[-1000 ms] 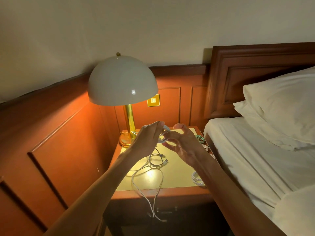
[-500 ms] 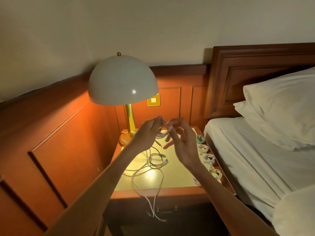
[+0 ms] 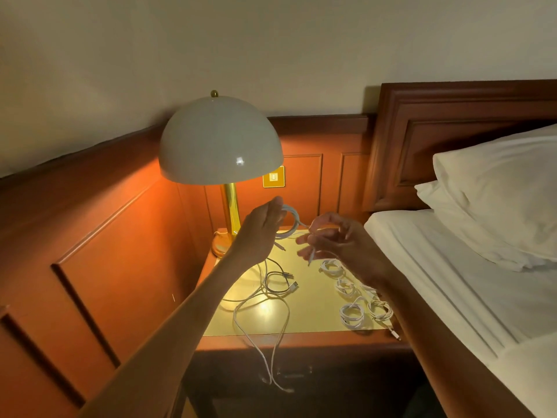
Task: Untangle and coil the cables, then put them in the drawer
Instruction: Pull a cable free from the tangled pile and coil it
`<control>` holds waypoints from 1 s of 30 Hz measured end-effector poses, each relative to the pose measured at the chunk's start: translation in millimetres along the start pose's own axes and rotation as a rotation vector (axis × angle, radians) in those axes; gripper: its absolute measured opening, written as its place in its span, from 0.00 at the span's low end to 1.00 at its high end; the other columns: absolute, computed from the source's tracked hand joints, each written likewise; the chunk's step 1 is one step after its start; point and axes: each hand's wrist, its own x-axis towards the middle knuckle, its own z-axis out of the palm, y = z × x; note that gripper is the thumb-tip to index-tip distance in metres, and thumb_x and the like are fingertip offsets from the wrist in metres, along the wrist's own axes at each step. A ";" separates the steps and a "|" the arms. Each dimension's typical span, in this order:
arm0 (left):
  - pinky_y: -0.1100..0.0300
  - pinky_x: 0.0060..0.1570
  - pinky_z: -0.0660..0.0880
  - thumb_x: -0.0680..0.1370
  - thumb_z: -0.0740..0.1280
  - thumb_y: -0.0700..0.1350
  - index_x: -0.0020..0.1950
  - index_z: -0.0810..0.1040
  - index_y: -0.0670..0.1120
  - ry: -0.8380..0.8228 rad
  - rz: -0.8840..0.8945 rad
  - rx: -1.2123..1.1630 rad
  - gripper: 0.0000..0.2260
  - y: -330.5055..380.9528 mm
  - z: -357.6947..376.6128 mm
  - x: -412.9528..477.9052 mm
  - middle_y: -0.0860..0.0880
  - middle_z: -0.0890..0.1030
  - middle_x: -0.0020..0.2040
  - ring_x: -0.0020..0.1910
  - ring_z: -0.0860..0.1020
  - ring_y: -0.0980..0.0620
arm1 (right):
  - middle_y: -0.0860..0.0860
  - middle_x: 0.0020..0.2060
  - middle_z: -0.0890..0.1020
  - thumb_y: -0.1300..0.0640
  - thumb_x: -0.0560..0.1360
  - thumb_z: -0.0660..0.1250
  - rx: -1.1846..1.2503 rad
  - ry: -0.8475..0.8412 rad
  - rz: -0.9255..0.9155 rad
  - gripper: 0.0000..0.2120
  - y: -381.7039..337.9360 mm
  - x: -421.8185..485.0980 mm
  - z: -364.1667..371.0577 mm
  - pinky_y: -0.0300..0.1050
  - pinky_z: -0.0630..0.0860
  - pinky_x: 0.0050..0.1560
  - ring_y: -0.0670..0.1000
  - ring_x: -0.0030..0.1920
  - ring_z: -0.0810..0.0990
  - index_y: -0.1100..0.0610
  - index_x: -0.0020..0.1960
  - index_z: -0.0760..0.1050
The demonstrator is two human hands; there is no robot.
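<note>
From my feed, both hands are raised over the nightstand (image 3: 310,318), a little above its yellow top. The left hand (image 3: 260,236) has its fingers curled round a small loop of white cable (image 3: 291,220), held upright beside the brass stem of the lamp (image 3: 220,140). The cable's free end runs across to the right hand (image 3: 342,244), which pinches it between thumb and fingertips while the other fingers fan out loosely; the plug tip hangs just below that pinch.

Under the left forearm lie the loose cables (image 3: 271,286) – a dark one and white ones looped over each other on the tabletop, with one long white loop spilling over the front edge and dangling in front of the drawer (image 3: 297,376). The drawer front sits in deep shadow, and I cannot tell whether it is open at all.

Along the right side of the top sit four coiled cables (image 3: 351,316), small white bundles in a loose row – near each other, partly under the right wrist. The bed (image 3: 452,282) with its white pillow (image 3: 497,191) stands just beside the nightstand on the right.
</note>
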 end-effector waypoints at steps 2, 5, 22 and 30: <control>0.58 0.41 0.68 0.85 0.51 0.53 0.41 0.73 0.47 0.009 -0.023 -0.087 0.18 5.5 2.7 -0.5 0.48 0.69 0.33 0.34 0.70 0.55 | 0.56 0.48 0.87 0.64 0.77 0.68 -0.072 0.140 -0.052 0.10 2.7 3.1 8.3 0.48 0.84 0.49 0.53 0.47 0.87 0.65 0.57 0.73; 0.58 0.36 0.66 0.85 0.51 0.54 0.44 0.73 0.44 0.024 -0.031 -0.129 0.20 10.9 7.8 -1.5 0.45 0.68 0.32 0.34 0.69 0.54 | 0.50 0.46 0.86 0.61 0.74 0.73 -0.131 0.398 -0.130 0.05 8.2 7.0 28.1 0.42 0.84 0.42 0.45 0.45 0.86 0.61 0.49 0.80; 0.67 0.36 0.70 0.84 0.50 0.55 0.57 0.77 0.43 0.109 -0.026 0.243 0.21 -10.0 6.9 0.8 0.53 0.78 0.40 0.38 0.77 0.56 | 0.60 0.56 0.83 0.61 0.81 0.63 0.558 0.125 0.185 0.12 7.6 17.2 37.7 0.49 0.79 0.59 0.57 0.57 0.82 0.64 0.62 0.78; 0.78 0.36 0.69 0.85 0.53 0.48 0.60 0.77 0.43 0.072 0.086 0.299 0.16 -16.4 5.5 -0.2 0.47 0.82 0.50 0.43 0.79 0.55 | 0.57 0.55 0.81 0.57 0.65 0.78 0.780 -0.013 0.309 0.17 5.9 14.7 42.1 0.56 0.71 0.67 0.58 0.60 0.78 0.59 0.52 0.80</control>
